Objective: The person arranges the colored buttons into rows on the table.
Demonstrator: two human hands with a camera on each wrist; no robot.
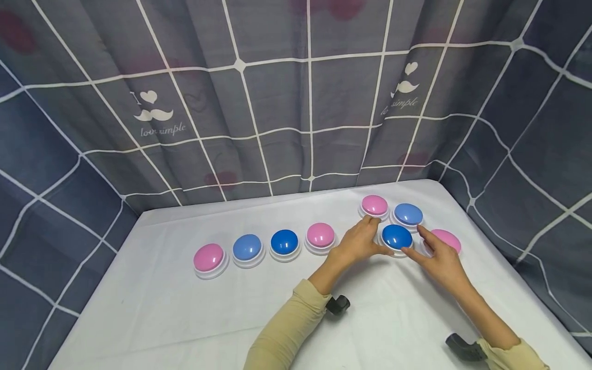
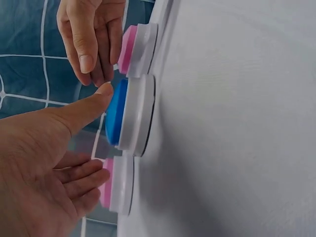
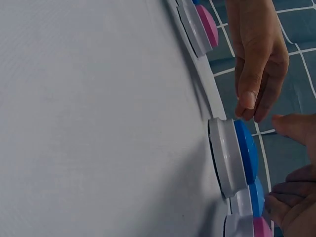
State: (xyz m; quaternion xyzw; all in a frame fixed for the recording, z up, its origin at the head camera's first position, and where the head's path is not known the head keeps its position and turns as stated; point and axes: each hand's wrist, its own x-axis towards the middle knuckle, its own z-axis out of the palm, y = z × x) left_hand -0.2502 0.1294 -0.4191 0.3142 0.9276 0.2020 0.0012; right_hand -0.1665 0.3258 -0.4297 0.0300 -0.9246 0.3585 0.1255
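A dark blue domed push button (image 1: 396, 237) with a white base sits on the white table between the two hands. My left hand (image 1: 358, 241) is at its left side, thumb near the front rim and fingers behind. On the other side, my right hand (image 1: 441, 264) has its thumb near the front rim and fingers spread beside it. Neither hand visibly grips the button (image 2: 117, 114); whether the fingertips touch it, I cannot tell. Behind it are a pink button (image 1: 374, 205) and a light blue button (image 1: 408, 214). Another pink button (image 1: 447, 240) is partly hidden behind my right hand.
Leftward runs a row of a pink button (image 1: 208, 257), a light blue button (image 1: 247, 247), a dark blue button (image 1: 284, 242) and a pink button (image 1: 320, 235). Grey checked curtains (image 1: 277, 103) surround the white table (image 1: 152, 298) at the back and sides.
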